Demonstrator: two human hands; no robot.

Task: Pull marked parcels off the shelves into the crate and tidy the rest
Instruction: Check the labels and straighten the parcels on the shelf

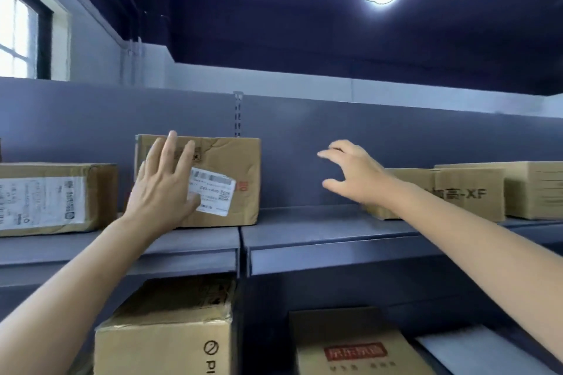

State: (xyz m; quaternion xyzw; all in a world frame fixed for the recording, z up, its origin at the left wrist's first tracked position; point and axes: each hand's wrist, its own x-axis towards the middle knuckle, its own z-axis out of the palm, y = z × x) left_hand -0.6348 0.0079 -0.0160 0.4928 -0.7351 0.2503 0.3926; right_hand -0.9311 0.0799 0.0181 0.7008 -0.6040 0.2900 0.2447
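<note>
1. Hands. Our left hand (pixel 164 183) lies flat, fingers straight and spread, against the front face of the upright parcel (pixel 210 179) and covers part of its white label (pixel 213 192); it presses and does not grip. Our right hand (pixel 350 173) hangs in the air over the bare stretch of the upper shelf (pixel 320 231), thumb and fingers apart in a loose claw, holding nothing.

2. The task's thing. The upright parcel stands on the upper shelf at the right end of the left bay, close to the back panel (pixel 335 131). We cannot tell whether it bears a mark, since the label is blurred. No crate is in view.

3. Risk at the contact. We judge that a flat palm gives no hold: a push could slide the parcel back or tilt it, and a one-handed pull could topple it forward off the shelf edge.

4. Risk at the right hand. If it closes late or off-centre, the parcel may twist and drop.

5. Neighbours. The wide parcel (pixel 54 198) sits near on the left, and the printed box (pixel 457 195) to the right partly behind our wrist; a sweeping arm could knock either askew.

6. Below. A fallen parcel would probably strike the lower boxes (pixel 164 332).

7. Sorting error. With the label half covered, we could misjudge the parcel.
</note>
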